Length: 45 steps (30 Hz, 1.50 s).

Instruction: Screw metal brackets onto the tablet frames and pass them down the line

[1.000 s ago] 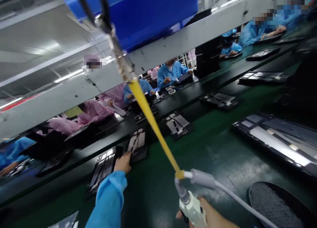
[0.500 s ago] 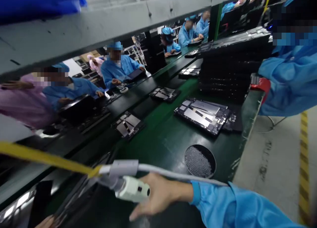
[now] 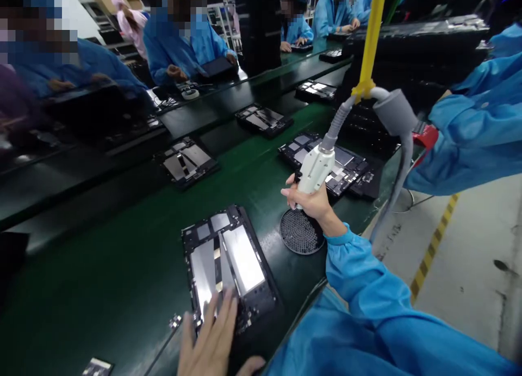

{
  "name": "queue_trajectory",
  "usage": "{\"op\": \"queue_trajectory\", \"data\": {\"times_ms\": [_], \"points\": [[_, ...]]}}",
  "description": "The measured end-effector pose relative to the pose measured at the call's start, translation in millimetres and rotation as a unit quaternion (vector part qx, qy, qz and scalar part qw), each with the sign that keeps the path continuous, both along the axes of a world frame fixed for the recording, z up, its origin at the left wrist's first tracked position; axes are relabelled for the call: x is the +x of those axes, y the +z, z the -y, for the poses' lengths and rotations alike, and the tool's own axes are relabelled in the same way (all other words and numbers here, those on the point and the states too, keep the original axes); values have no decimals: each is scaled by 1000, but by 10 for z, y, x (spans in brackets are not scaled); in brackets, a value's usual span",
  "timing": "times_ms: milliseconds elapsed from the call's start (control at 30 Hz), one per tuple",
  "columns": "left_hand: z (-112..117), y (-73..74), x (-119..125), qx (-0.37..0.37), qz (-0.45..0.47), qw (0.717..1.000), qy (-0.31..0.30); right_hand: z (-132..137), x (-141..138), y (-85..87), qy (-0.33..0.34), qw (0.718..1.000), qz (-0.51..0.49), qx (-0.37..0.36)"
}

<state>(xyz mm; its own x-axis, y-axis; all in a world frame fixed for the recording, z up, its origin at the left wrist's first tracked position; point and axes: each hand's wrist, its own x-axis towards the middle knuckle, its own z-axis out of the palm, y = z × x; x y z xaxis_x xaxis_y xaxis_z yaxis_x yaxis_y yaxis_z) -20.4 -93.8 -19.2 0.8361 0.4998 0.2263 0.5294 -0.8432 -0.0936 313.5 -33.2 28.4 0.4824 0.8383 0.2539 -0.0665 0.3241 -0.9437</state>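
On my feed I see a green desk [image 3: 101, 267] running away from the camera like a conveyor. The left hand [image 3: 212, 338] lies flat at the bottom edge, fingers spread, pressing on the near end of an open tablet frame [image 3: 228, 262]. The frame rests on the desk straight ahead, its silver plates facing up.

To its right, the right hand [image 3: 312, 202] is closed around the grip of a white power screwdriver [image 3: 316, 169], which is tilted, top leaning right. I cannot see its tip behind the hand. Hand and tool hover over a round black mesh dish [image 3: 299, 234] just beside the frame. A yellow strap [image 3: 371, 38] hangs from above to the tool's top, and a grey cable [image 3: 402, 164] loops down on the right.

A second frame [image 3: 346, 169] lies beyond the tool. A co-worker's blue sleeve [image 3: 468, 136] fills the right side.
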Motion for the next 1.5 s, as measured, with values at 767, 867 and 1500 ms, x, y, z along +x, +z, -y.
{"op": "queue_trajectory", "data": {"times_ms": [767,867,1500], "points": [[-149,292,180,-103,296,930,192,-73,-96,-115,20,997,67,-36],[-264,331,-43,-190,350,862,314,16,-204,101,45,997,55,-3],[-504,141,-129,-445,538,629,342,5,-1194,336,316,947,-52,12]]}}
